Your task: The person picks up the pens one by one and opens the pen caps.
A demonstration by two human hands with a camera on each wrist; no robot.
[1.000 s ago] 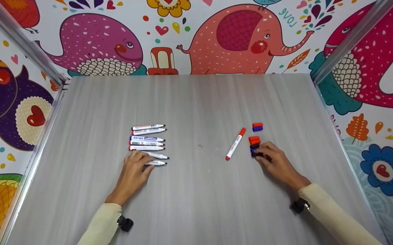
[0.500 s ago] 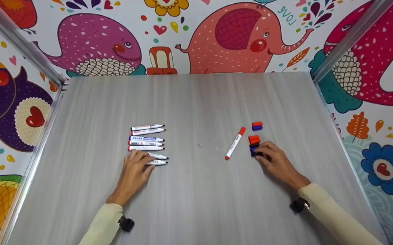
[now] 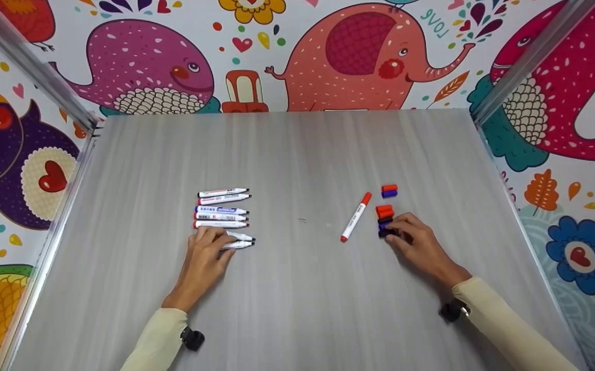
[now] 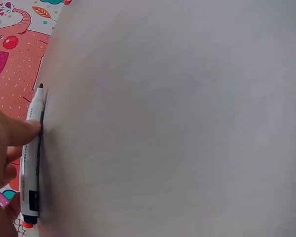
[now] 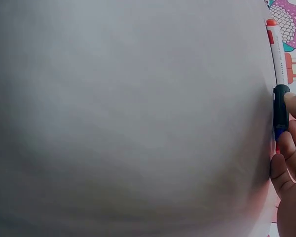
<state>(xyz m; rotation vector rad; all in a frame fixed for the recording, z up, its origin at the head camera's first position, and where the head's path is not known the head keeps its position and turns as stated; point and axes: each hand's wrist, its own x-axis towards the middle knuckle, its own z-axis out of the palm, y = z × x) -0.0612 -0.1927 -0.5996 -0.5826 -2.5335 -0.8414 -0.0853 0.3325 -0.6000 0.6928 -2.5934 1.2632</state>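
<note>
Several uncapped whiteboard markers (image 3: 220, 224) lie in a column on the left of the table, dark tips to the right. My left hand (image 3: 205, 257) pinches the nearest white marker (image 4: 33, 153), which has a black end; the thumb is on its near side and curled fingers are beyond it. That marker lies against the one above it. On the right, my right hand (image 3: 421, 242) pinches a black marker cap (image 5: 281, 106) between thumb and fingers, at the near end of a column of caps. A blue cap (image 3: 383, 226) sits right beside it, partly hidden by the fingers.
A capped red marker (image 3: 356, 217) lies slanted just left of the caps. Red caps (image 3: 385, 211) and a separate red and blue pair (image 3: 389, 190) sit farther back. A small dark mark (image 3: 302, 220) shows mid-table. Patterned walls (image 3: 256, 56) border the table's back and sides.
The nearest marker under my left hand has slid away from me, closing its gap to the marker above. My right hand stays nearly still at the black cap.
</note>
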